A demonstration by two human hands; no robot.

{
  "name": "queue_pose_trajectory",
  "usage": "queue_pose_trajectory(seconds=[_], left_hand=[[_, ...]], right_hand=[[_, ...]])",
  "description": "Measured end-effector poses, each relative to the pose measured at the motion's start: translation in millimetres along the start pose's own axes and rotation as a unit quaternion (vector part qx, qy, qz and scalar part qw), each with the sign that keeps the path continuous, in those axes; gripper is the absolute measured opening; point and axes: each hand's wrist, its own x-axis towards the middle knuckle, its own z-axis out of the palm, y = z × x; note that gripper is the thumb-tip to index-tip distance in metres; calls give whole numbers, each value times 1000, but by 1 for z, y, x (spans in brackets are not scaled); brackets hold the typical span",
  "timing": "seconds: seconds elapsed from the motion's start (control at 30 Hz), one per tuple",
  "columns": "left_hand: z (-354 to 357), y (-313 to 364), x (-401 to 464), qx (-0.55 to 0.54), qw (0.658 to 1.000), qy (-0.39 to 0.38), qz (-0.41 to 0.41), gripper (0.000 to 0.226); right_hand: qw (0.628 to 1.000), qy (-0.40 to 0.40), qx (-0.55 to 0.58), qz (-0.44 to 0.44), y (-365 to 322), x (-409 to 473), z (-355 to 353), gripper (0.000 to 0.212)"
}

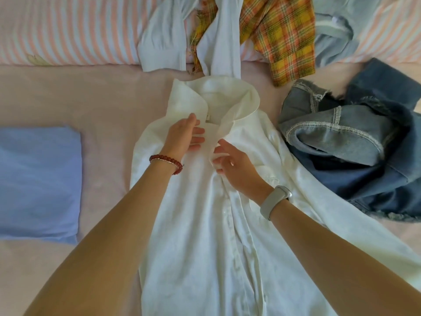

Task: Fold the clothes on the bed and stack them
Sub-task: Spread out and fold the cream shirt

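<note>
A white button-up shirt point(200, 224) lies front-up along the middle of the pink bed point(109, 96), collar toward the pillows. My left hand point(184, 135) rests on the shirt just below the collar with fingers straight. My right hand point(234, 167) is at the button placket, its fingers loosely bent and touching the placket edge. A folded blue garment point(38, 183) lies flat at the left. A yellow plaid garment point(280, 35), a pale white-blue garment point(218, 39) and a denim garment point(355, 144) lie unfolded.
Striped pink-and-white pillows point(68, 30) run along the head of the bed. A light blue garment point(335, 33) is bunched at the top right. Bare pink sheet shows between the folded blue garment and the shirt.
</note>
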Motion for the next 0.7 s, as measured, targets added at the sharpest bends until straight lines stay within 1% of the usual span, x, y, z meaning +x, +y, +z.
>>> queue_pose_trajectory(seconds=[0.03, 0.07, 0.1, 0.17, 0.23, 0.27, 0.3, 0.33, 0.37, 0.4, 0.43, 0.47, 0.5, 0.53, 0.57, 0.6, 0.63, 0.67, 0.7], left_hand=[[-1, -2, -2, 20, 1000, -20, -2, 33], [0, -4, -4, 50, 998, -42, 2, 34], [2, -6, -6, 87, 994, -59, 15, 39], [10, -7, -9, 151, 984, -71, 57, 58], [22, -8, -10, 229, 965, -74, 107, 76], [29, -10, -12, 284, 947, -78, 131, 81], [37, -13, -12, 348, 921, -74, 156, 81], [44, -17, -13, 408, 893, -57, 181, 74], [51, -20, -14, 455, 867, -24, 202, 61], [55, -20, -15, 479, 851, 17, 217, 46], [58, -19, -15, 480, 846, 53, 225, 35], [60, -17, -15, 466, 849, 79, 234, 31], [62, -15, -13, 443, 857, 89, 246, 30], [64, -9, -12, 405, 873, 86, 258, 31], [66, -3, -12, 345, 898, 73, 263, 31], [69, 3, -13, 260, 931, 55, 250, 31], [72, 10, -15, 156, 965, 26, 209, 30], [74, 17, -17, 39, 988, -12, 149, 26], [76, 23, -18, -72, 993, -48, 84, 20]], right_hand=[[1000, -1, -9, 9, 3, -3, 0, 49], [1000, 13, -14, 16, 6, -8, -2, 48], [999, 42, -17, 14, 10, -15, -4, 46], [992, 120, -38, -2, 18, -35, -8, 37], [982, 165, -96, -3, 30, -60, -10, 27], [976, 166, -139, 12, 36, -73, -8, 25], [970, 155, -181, 44, 43, -85, -6, 28], [964, 133, -214, 87, 50, -94, -2, 34], [958, 107, -231, 128, 57, -100, 1, 37], [955, 86, -240, 152, 63, -104, 4, 36], [954, 74, -244, 160, 67, -106, 5, 31], [953, 76, -246, 156, 68, -106, 5, 25], [955, 92, -243, 147, 68, -106, 5, 22], [956, 119, -233, 132, 68, -107, 3, 20], [957, 153, -220, 114, 66, -109, -1, 20], [955, 193, -206, 88, 65, -113, -6, 19], [951, 238, -193, 49, 63, -117, -12, 21], [942, 278, -186, -9, 60, -122, -19, 23], [931, 303, -187, -80, 58, -126, -26, 24]])
